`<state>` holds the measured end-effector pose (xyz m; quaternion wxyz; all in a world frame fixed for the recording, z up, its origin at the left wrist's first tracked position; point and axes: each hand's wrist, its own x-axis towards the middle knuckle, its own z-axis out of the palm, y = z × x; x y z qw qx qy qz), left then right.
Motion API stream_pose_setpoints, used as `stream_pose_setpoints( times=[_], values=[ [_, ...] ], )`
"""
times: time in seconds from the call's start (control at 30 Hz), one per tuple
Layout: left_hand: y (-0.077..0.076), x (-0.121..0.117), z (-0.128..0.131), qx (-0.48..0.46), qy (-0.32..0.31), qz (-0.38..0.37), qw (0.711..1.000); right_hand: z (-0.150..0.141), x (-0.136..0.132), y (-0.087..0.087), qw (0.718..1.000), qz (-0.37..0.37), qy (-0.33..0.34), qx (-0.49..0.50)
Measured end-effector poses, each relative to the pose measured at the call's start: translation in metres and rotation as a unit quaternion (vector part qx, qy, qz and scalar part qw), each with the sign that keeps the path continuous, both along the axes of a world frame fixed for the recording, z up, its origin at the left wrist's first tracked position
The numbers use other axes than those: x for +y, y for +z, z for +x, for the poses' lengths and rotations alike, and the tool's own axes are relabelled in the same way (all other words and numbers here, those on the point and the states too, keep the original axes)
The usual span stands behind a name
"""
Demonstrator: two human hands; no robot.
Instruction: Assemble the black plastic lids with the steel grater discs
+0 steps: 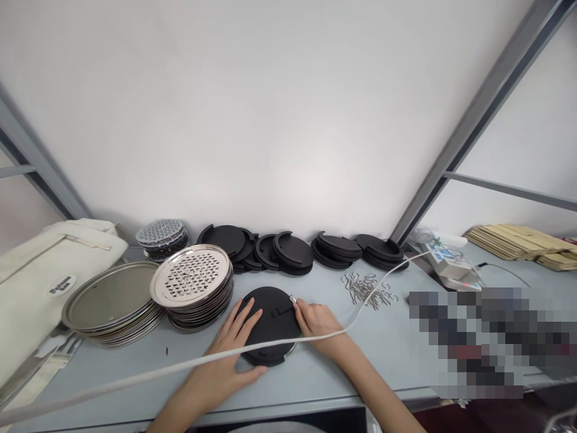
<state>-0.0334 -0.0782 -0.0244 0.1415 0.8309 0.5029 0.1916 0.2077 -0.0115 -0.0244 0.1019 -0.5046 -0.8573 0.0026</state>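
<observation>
A round black plastic disc (265, 322) lies flat on the grey table in front of me. My left hand (228, 349) rests over its left side, fingers stretched out and spread, thumb by the near edge. At the disc's right rim, my right hand (318, 322) pinches a small bent-wire metal hook (293, 299); its looped end shows beyond the fingertips, by a slot in the disc. A loose pile of similar wire hooks (367, 288) lies farther right. A thin silvery edge shows under the disc's lower right side.
Stacked perforated metal grater discs (193, 279) and plain metal discs (112, 297) stand left, near a cream bag (58, 288). Black discs (293, 249) line the wall. A white cable (202, 361) crosses the view. A small white device (451, 264) and yellowish flat pieces (518, 243) sit right.
</observation>
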Motion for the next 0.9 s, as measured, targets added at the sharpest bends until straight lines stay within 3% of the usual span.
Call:
stream_pose_setpoints(
  times=[0.23, 0.7, 0.9],
  values=[
    [0.0002, -0.0003, -0.0004, 0.003, 0.000, -0.007, 1.000, -0.0015, 0.0006, 0.0057, 0.999, -0.031, -0.020, -0.004],
    [0.0003, -0.0002, -0.0004, 0.007, 0.000, -0.009, 1.000, 0.0025, 0.0014, 0.0021, 0.999, -0.033, 0.009, -0.007],
    [-0.0008, 0.0000, 0.0001, 0.008, 0.002, -0.008, 1.000, 0.0012, 0.0030, 0.0001, 0.999, -0.042, -0.010, -0.008]
  ],
)
